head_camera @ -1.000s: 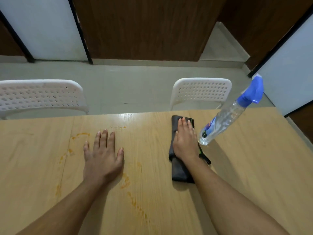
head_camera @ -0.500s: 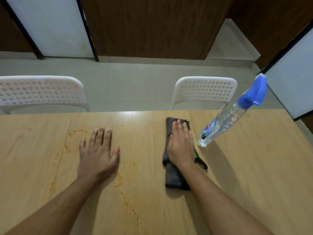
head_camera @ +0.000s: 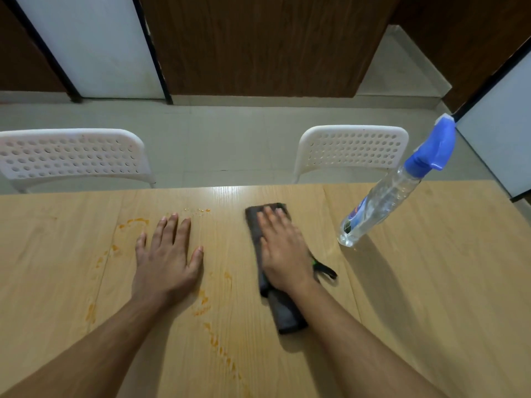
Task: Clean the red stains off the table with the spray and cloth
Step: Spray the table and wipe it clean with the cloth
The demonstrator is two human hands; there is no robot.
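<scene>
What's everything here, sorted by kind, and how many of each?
Chairs: 2, left chair and right chair
Spray bottle: 1
Cloth: 1
Table: 1
Hands: 2, left hand and right hand
Total: 7

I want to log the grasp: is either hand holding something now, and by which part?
Nothing is gripped. The right hand lies flat on the dark cloth, covering its far half. The left hand rests flat on the table.

Two white perforated plastic chairs stand at the far edge, one at the left [head_camera: 71, 156] and one at the right [head_camera: 352, 147]. Behind them lies a pale grey tiled floor [head_camera: 218, 139], then dark brown wood wall panelling [head_camera: 258, 44] and a white panel framed in black [head_camera: 94, 44].
</scene>
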